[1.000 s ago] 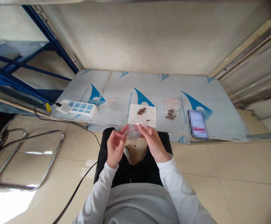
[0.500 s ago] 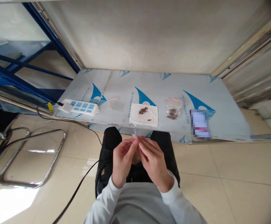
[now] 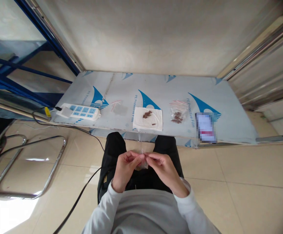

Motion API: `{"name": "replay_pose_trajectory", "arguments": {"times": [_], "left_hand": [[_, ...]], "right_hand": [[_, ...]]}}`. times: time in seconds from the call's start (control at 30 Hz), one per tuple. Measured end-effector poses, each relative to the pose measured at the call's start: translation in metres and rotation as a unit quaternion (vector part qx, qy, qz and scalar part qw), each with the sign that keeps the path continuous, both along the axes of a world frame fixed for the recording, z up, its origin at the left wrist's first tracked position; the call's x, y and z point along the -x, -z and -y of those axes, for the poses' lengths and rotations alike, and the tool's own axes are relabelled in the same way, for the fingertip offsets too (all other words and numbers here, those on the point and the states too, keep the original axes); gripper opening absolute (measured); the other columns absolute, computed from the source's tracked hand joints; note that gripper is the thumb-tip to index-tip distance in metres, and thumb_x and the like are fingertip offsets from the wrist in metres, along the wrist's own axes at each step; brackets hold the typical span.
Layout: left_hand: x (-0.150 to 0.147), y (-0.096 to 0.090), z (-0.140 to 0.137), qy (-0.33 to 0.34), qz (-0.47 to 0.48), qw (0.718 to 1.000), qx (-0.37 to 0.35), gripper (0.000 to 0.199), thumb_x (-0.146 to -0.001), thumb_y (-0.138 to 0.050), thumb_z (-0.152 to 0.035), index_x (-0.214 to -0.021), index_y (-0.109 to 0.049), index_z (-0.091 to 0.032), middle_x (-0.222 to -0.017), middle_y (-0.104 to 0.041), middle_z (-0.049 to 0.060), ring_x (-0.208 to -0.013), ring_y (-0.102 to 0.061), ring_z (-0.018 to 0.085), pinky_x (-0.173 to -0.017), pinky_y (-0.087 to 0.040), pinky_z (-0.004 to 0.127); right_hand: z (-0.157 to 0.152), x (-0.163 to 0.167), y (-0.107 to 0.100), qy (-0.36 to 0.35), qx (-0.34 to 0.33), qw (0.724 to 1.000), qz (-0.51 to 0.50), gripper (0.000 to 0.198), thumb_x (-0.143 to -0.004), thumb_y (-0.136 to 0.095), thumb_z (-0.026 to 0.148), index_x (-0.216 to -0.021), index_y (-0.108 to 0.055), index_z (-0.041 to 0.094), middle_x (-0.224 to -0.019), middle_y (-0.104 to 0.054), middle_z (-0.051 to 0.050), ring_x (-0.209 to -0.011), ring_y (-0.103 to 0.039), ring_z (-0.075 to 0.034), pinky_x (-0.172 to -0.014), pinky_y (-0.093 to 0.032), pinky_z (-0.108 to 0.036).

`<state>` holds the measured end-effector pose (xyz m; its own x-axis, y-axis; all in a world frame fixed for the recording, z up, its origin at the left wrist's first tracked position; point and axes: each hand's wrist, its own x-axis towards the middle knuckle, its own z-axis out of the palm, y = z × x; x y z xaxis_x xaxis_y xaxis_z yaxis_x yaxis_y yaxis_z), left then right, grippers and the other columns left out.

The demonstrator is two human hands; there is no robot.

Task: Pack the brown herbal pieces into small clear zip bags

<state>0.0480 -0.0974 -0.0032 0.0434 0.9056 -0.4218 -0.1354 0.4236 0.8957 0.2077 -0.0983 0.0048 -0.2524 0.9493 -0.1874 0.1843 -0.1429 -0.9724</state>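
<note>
Over my lap, a small clear plastic bag (image 3: 143, 165) hangs between my two hands. My left hand (image 3: 128, 167) pinches its upper edge between thumb and forefinger. From the other side, my right hand (image 3: 161, 167) pinches the same edge, its fingertips close to the left ones. What the bag holds is too small to make out. Beyond my knees, a white cloth or paper square (image 3: 141, 125) lies on the table with a heap of small brown pieces (image 3: 147, 114) on it. One brown piece lies apart, nearer its front edge.
On the film-covered table (image 3: 122, 94) are a white power strip (image 3: 84, 111), some flat clear bags (image 3: 118, 108), a stack of bags with brown pieces (image 3: 178, 112) and a phone (image 3: 206, 127) at the front edge. A black cable (image 3: 78, 202) crosses the floor at left.
My hands have come down slightly toward my lap and drawn a little apart at the fingertips. More of the clear bag now shows below them. The camera view has shifted slightly.
</note>
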Motion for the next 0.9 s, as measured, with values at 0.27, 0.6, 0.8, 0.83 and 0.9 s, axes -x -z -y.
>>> {"name": "replay_pose_trajectory", "arguments": {"times": [0.27, 0.6, 0.8, 0.83, 0.9], "left_hand": [[-0.014, -0.016, 0.013, 0.038, -0.319, 0.935, -0.152, 0.007, -0.081, -0.062, -0.028, -0.076, -0.065, -0.024, -0.071, -0.070, 0.000, -0.062, -0.066, 0.016, -0.059, -0.052, 0.025], [0.011, -0.014, 0.012, 0.167, -0.396, 0.831, -0.354, 0.061, -0.073, -0.070, -0.034, -0.128, -0.049, -0.018, -0.128, -0.058, 0.016, -0.120, -0.055, 0.030, -0.099, -0.047, 0.046], [0.010, 0.001, 0.005, 0.218, -0.381, 0.800, -0.410, 0.070, -0.078, -0.068, -0.028, -0.141, -0.037, -0.023, -0.126, -0.061, 0.012, -0.120, -0.056, 0.027, -0.105, -0.044, 0.046], [0.010, 0.004, 0.004, 0.209, -0.379, 0.805, -0.405, 0.065, -0.079, -0.067, -0.026, -0.138, -0.040, -0.024, -0.122, -0.064, 0.011, -0.117, -0.058, 0.027, -0.103, -0.046, 0.044], [0.011, 0.007, 0.003, 0.197, -0.368, 0.819, -0.393, 0.060, -0.079, -0.067, -0.025, -0.134, -0.045, -0.024, -0.118, -0.065, 0.010, -0.115, -0.059, 0.026, -0.101, -0.048, 0.042]], "right_hand": [[0.010, 0.014, 0.010, 0.042, -0.126, 0.955, 0.264, 0.025, -0.083, -0.056, 0.012, -0.101, -0.070, 0.022, -0.084, -0.075, -0.007, -0.074, -0.071, -0.023, -0.068, -0.054, -0.031], [0.007, 0.008, -0.005, 0.015, -0.084, 0.968, 0.237, 0.026, -0.092, -0.048, 0.024, -0.079, -0.070, 0.021, -0.069, -0.072, -0.004, -0.057, -0.066, -0.016, -0.055, -0.044, -0.023], [0.006, 0.010, -0.018, -0.040, -0.059, 0.978, 0.196, 0.025, -0.090, -0.047, 0.020, -0.071, -0.063, 0.019, -0.061, -0.065, -0.002, -0.052, -0.058, -0.014, -0.050, -0.038, -0.021], [0.004, 0.008, -0.018, -0.050, -0.050, 0.982, 0.176, 0.025, -0.091, -0.046, 0.021, -0.072, -0.062, 0.019, -0.061, -0.065, -0.002, -0.054, -0.059, -0.014, -0.050, -0.038, -0.021], [0.001, 0.001, -0.017, -0.068, -0.031, 0.988, 0.132, 0.026, -0.093, -0.044, 0.026, -0.075, -0.062, 0.018, -0.064, -0.065, -0.001, -0.057, -0.060, -0.014, -0.052, -0.040, -0.020]]}}
